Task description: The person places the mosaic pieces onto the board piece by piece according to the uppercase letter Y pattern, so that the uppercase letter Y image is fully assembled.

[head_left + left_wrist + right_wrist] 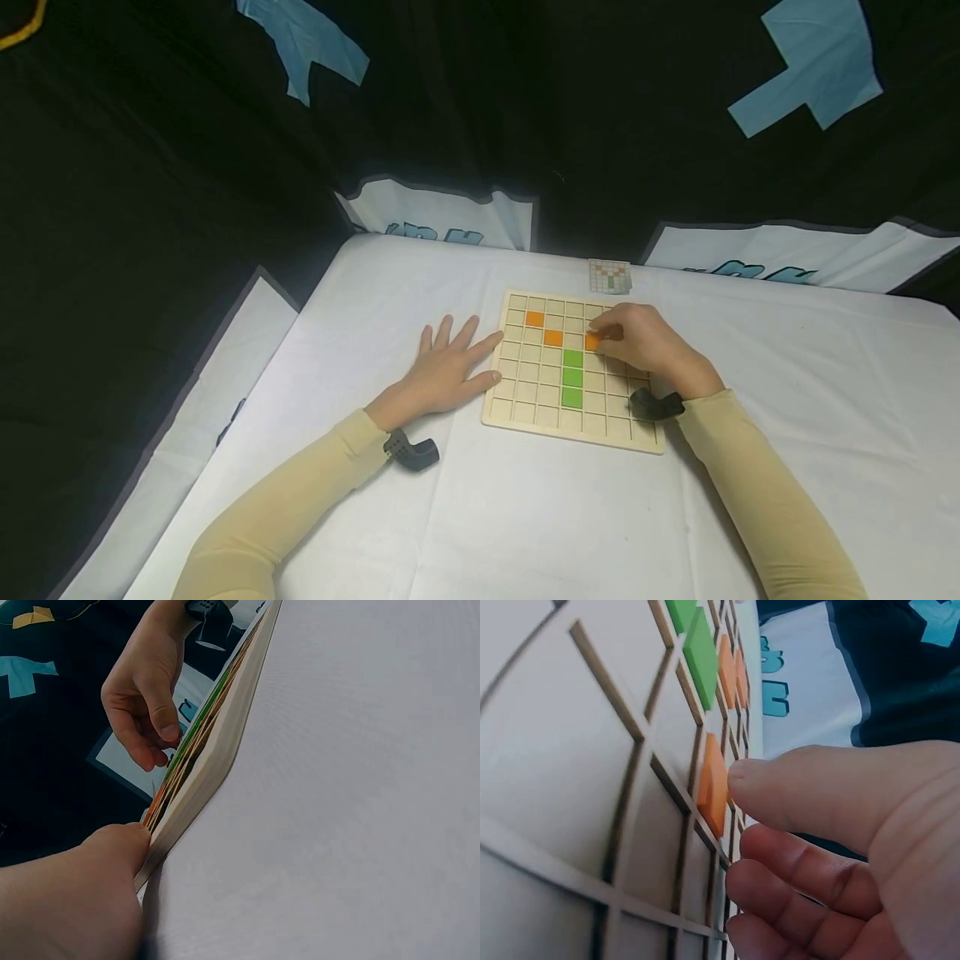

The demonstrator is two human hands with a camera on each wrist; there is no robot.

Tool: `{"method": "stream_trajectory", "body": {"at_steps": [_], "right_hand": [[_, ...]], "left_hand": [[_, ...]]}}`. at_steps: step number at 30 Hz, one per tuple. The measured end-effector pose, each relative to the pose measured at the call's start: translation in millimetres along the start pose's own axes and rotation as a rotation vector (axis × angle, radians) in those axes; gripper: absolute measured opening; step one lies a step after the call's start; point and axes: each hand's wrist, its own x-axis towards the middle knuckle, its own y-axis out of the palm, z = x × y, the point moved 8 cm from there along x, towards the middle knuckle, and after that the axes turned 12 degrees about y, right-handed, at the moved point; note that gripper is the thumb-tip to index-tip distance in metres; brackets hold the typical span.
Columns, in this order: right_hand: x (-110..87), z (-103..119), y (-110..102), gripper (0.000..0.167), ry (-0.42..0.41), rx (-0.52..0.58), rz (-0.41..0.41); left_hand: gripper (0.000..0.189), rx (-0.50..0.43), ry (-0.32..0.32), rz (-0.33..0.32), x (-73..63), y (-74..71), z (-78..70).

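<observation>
A square wooden grid board [529, 412] lies on the white table. My left hand [442, 372] rests flat beside it, fingers spread, with the thumb and index fingertips at its left edge. Over the right half, my right hand [647, 340] has loosely curled fingers. Its thumb tip is right at an orange tile [714, 784] that sits in a cell; the other fingers are apart from the tile. Three green tiles [573, 377] form a column in the middle. Two more orange tiles, an upper one [535, 319] and a lower one [553, 337], step diagonally toward that column.
Behind the board lies a small card [610, 277] printed with a coloured grid pattern. Dark cloth [465, 108] with blue patches hangs past the table's far edge. Each wrist wears a black camera, one at the left [412, 452] and one at the right [656, 405].
</observation>
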Motion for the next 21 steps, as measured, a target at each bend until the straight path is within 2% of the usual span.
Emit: {"method": "stream_trajectory", "body": {"at_steps": [11,17,21], "right_hand": [[-8.2,-16,-31,0.037,0.062,0.021,-0.055],[-9.6,-31,-48,0.04,0.118,0.022,-0.107],[-8.6,-43,-53,0.041,0.184,0.031,-0.11]], "left_hand": [[0.068,0.0,0.006,-0.004,-0.3,-0.8,-0.5],[0.068,-0.001,0.003,0.0,-0.4,-0.9,-0.9],[0.068,-0.002,0.0,0.002,-0.3,-0.7,-0.4]]}}
